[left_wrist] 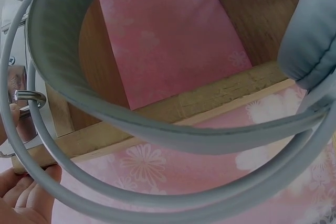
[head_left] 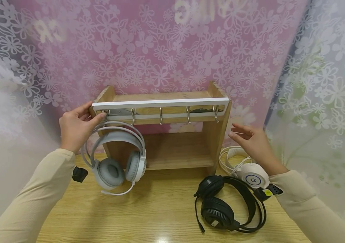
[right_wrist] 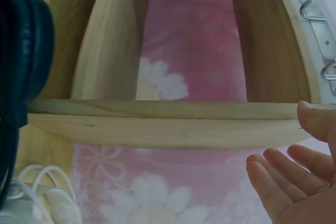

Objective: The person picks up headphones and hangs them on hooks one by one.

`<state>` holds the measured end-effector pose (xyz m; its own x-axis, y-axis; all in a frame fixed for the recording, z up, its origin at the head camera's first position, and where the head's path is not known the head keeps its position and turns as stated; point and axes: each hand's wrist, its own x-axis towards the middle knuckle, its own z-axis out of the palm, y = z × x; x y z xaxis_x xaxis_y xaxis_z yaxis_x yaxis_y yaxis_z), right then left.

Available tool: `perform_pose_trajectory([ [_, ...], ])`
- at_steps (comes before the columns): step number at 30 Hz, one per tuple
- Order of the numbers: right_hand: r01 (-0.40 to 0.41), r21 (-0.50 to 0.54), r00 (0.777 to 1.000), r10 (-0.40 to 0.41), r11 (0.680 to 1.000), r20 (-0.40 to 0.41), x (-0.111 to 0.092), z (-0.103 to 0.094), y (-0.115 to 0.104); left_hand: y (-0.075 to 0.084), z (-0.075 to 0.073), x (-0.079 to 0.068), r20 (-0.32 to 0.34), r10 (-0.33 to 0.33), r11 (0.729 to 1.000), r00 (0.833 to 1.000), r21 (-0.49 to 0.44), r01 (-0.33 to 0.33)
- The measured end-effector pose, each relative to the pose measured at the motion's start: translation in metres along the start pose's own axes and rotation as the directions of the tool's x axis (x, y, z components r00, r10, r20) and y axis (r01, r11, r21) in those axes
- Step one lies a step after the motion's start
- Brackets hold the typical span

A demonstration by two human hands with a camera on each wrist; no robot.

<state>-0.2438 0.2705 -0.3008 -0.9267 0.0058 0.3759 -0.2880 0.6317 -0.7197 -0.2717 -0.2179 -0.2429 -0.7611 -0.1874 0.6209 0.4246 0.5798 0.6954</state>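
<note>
A wooden shelf [head_left: 172,165] carries a white rail [head_left: 160,102] with several metal hooks across its front. In the head view, my left hand [head_left: 76,128] grips the shelf's left end, thumb at the rail and fingers round the side panel. White headphones [head_left: 117,136] with grey cushions hang by their double headband from the leftmost hook [left_wrist: 31,97], just below that hand. To the right of the shelf, my right hand [head_left: 252,140] is held in the air with relaxed fingers and nothing in them; the right wrist view shows it near the side panel [right_wrist: 173,124].
Black headphones [head_left: 218,212] with a microphone lie on the wooden table [head_left: 148,216] at the front right. Behind them, partly hidden by the right arm, are cream headphones [head_left: 252,175] with a coiled white cable. A pink floral curtain [head_left: 166,50] hangs behind the shelf.
</note>
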Motion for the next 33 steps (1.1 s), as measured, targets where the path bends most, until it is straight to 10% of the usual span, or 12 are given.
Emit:
perform_pose_trajectory([
  [33, -0.114, -0.067, 0.985, 0.121, 0.991, 0.121, -0.063, 0.016, 0.079, 0.002, 0.000, -0.002, 0.000, -0.008, 1.000, 1.000, 0.009, 0.008],
])
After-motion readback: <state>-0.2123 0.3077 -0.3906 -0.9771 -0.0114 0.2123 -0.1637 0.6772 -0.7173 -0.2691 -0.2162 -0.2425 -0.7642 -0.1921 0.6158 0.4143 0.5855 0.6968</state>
